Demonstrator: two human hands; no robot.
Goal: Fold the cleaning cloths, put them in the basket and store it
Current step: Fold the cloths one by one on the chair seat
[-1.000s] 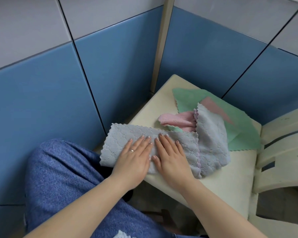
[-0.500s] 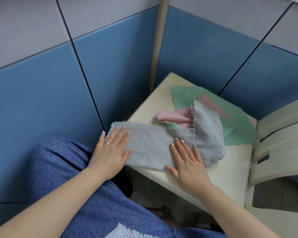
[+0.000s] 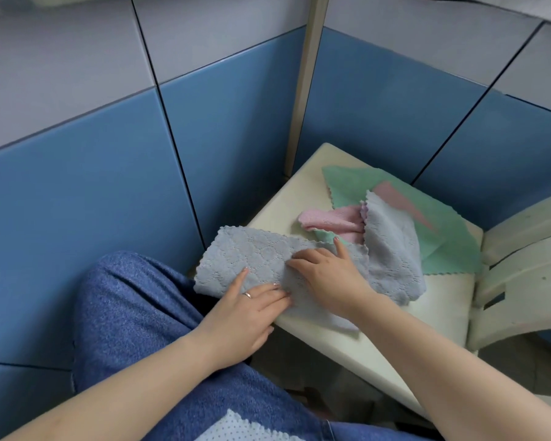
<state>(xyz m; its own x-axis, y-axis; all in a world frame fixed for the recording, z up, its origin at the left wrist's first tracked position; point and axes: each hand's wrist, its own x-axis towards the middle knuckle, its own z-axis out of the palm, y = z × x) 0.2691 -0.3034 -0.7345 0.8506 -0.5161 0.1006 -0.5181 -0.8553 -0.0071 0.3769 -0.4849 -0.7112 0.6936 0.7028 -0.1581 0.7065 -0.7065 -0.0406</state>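
Four cloths on the cream chair seat (image 3: 433, 300): two grey, one pink, one green.

My left hand (image 3: 245, 316) presses the folded grey cloth (image 3: 245, 256) flat, fingers straight; my right hand (image 3: 328, 275) lies on it, fingers bent, grip unclear; second grey cloth (image 3: 392, 249), pink cloth (image 3: 328, 218), green cloth (image 3: 439, 230) behind.
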